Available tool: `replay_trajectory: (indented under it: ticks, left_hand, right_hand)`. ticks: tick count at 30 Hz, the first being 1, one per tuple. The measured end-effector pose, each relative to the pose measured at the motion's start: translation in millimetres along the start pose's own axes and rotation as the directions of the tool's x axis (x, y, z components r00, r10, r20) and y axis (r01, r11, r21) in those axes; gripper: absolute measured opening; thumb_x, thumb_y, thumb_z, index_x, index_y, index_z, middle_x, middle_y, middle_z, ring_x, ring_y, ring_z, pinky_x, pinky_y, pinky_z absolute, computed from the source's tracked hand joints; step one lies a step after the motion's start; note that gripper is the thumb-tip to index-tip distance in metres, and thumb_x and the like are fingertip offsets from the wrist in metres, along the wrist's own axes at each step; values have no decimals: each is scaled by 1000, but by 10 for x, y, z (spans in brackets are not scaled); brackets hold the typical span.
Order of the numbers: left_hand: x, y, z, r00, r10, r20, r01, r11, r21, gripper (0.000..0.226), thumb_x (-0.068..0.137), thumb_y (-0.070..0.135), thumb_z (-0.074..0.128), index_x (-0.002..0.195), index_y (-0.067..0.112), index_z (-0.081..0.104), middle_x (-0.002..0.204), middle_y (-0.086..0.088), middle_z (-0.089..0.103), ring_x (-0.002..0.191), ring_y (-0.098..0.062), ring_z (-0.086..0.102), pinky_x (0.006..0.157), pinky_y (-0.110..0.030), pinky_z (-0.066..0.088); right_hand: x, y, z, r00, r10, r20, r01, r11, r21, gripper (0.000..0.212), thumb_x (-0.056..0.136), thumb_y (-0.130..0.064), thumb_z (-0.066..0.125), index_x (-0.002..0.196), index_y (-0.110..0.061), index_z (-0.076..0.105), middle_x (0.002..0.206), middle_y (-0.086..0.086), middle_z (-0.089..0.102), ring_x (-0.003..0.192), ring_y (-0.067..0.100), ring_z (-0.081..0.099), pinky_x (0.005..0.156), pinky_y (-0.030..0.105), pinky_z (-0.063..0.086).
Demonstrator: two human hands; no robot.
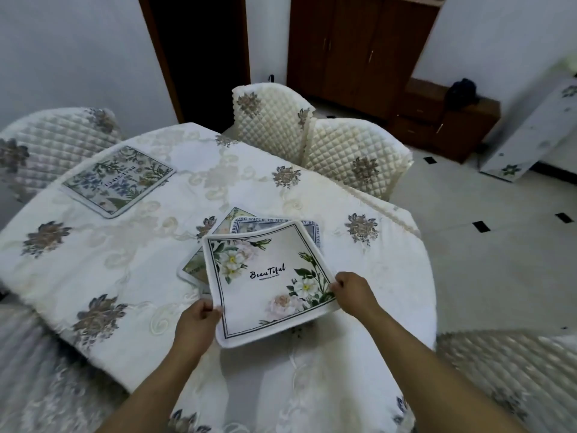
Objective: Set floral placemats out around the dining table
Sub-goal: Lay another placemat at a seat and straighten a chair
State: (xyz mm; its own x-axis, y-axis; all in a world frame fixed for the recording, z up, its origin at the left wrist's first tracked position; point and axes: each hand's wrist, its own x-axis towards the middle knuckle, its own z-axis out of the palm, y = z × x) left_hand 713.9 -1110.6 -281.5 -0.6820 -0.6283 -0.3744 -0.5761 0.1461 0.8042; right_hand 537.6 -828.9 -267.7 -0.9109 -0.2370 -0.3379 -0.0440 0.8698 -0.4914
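Note:
I hold a white floral placemat printed "Beautiful" just above the dining table, near its front edge. My left hand pinches its left edge and my right hand pinches its right edge. Under it lies a small stack of other placemats, partly hidden. One blue-flowered placemat lies flat at the far left of the table, in front of a chair.
Quilted cream chairs stand at the far left, two at the far side, and one at the near right. A brown wardrobe and low cabinet stand behind. Tiled floor lies to the right.

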Motion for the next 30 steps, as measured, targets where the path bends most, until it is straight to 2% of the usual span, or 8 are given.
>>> replay_trajectory:
  ticks: [5, 9, 11, 13, 16, 23, 27, 30]
  left_hand:
    - [-468, 146, 325, 996, 61, -69, -61, 998, -8, 15, 88, 16, 65, 75, 9, 61, 72, -10, 65, 63, -21, 52, 59, -32, 36]
    - [-1108, 144, 721, 990, 22, -140, -18, 999, 29, 25, 88, 20, 66, 74, 3, 54, 65, -14, 56, 57, -20, 44, 54, -33, 30]
    - [-1534, 129, 1022, 984, -6, -181, 4, 1000, -7, 26, 89, 21, 66, 74, 3, 53, 65, -19, 55, 56, -19, 44, 54, -32, 30]
    - [-1923, 92, 1306, 981, -32, -189, 31, 999, -11, 30, 89, 22, 66, 69, 7, 49, 60, -13, 50, 52, -17, 41, 52, -31, 29]
    - [-2452, 61, 1734, 983, -56, -176, 54, 998, -13, 33, 88, 21, 67, 64, 13, 44, 55, -2, 46, 49, -14, 38, 50, -30, 29]
    - [-3034, -107, 2303, 985, -112, -129, 99, 990, -101, 38, 87, 18, 68, 64, 15, 39, 54, 2, 38, 53, -16, 34, 53, -32, 26]
    - [-3172, -157, 2493, 985, -111, -130, 96, 988, -121, 36, 86, 15, 69, 63, 16, 41, 53, 5, 43, 53, -13, 38, 53, -31, 30]
    - [-3293, -175, 2649, 983, -124, -137, 108, 986, -124, 36, 87, 16, 68, 62, 17, 41, 55, 5, 44, 54, -12, 39, 55, -31, 31]
  right_hand:
    - [-19, 300, -331, 994, -104, -23, 103, 994, -39, 39, 89, -15, 54, 56, -17, 32, 56, -1, 40, 57, 19, 42, 49, 31, 25]
    - [-163, 748, -606, 977, -212, 11, 213, 976, -45, 39, 89, -16, 54, 56, -17, 32, 56, 0, 40, 61, 24, 43, 51, 33, 26]
    - [-269, 1032, -792, 967, -250, 48, 254, 964, -78, 39, 89, -19, 54, 56, -17, 34, 57, 0, 42, 63, 25, 45, 53, 34, 29]
    - [-376, 1308, -944, 958, -271, 89, 279, 955, -98, 37, 89, -21, 54, 57, -17, 36, 59, 0, 45, 65, 25, 47, 54, 34, 31]
    - [-534, 1695, -1174, 948, -288, 137, 307, 939, -154, 37, 89, -22, 55, 57, -18, 38, 60, 0, 45, 67, 26, 48, 56, 33, 32]
    - [-840, 2215, -1400, 948, -285, 141, 311, 922, -228, 38, 89, -21, 55, 55, -20, 38, 58, -4, 42, 68, 25, 50, 55, 31, 31]
    - [-952, 2485, -1416, 961, -238, 141, 268, 926, -266, 35, 88, -21, 56, 56, -18, 42, 63, 2, 50, 65, 23, 52, 51, 29, 31]
    - [-968, 2638, -1443, 958, -240, 156, 277, 914, -296, 39, 88, -21, 59, 54, -19, 40, 61, 1, 49, 65, 24, 51, 51, 29, 29]
